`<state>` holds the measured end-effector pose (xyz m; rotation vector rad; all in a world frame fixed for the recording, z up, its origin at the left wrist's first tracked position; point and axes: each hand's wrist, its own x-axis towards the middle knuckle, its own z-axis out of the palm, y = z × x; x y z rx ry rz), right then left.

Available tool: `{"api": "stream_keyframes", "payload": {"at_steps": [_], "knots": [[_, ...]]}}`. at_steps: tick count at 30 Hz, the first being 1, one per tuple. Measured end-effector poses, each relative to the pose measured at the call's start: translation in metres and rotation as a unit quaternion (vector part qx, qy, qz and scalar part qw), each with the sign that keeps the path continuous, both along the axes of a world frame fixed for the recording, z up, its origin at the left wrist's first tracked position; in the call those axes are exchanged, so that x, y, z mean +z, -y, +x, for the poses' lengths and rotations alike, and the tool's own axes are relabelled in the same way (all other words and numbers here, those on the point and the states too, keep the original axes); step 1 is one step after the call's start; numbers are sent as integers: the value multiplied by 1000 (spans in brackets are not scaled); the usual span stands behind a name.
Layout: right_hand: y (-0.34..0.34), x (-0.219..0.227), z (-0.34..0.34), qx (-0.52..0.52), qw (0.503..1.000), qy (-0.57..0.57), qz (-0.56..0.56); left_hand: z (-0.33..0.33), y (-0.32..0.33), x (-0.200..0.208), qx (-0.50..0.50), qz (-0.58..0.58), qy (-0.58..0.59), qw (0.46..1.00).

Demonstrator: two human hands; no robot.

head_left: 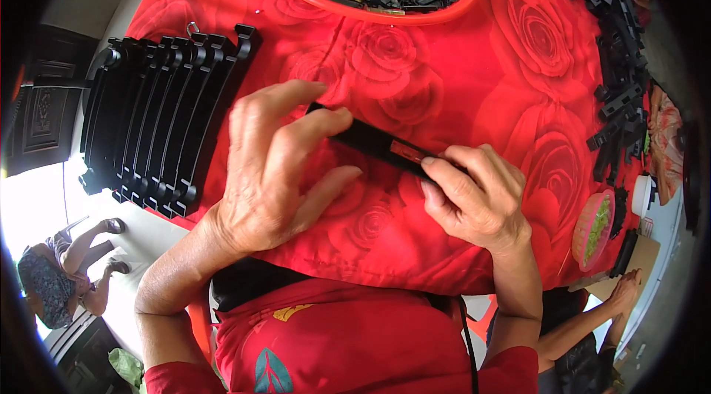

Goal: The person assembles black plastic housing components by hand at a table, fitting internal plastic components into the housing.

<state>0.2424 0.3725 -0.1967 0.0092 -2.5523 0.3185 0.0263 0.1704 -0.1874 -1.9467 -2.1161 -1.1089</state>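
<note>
A long, narrow black plastic part (370,141) with a rectangular window in it is held at a slant above the red rose-patterned tablecloth (385,53). My right hand (481,198) pinches its right end between thumb and fingers. Close to the other end is my left hand (266,172), fingers spread and thumb apart. One of its fingertips lies against or just over that end; I cannot tell which. Left of my left hand, several long black curved parts (167,116) lie side by side in a row at the table's edge.
At the far side stands a red basin (326,1) with small black and yellow-green pieces. Black parts (618,75) heap along the right edge, near a pink basket (581,238) of green bits. A person's arm (592,324) reaches in at lower right; another person (55,275) sits at lower left.
</note>
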Motion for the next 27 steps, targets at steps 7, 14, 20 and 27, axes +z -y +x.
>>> {"api": "stream_keyframes", "payload": {"at_steps": [7,14,20,27], "knots": [[-4,12,4,19,996,54,-74,25,31,-9,69,-146,11,987],[24,20,5,6,974,118,-194,16,9,-1,50,-112,34,992],[24,27,2,11,973,140,-180,2,-5,2,4,-119,85,989],[27,24,1,16,983,145,-113,-3,-8,1,-78,-92,-6,993]]}}
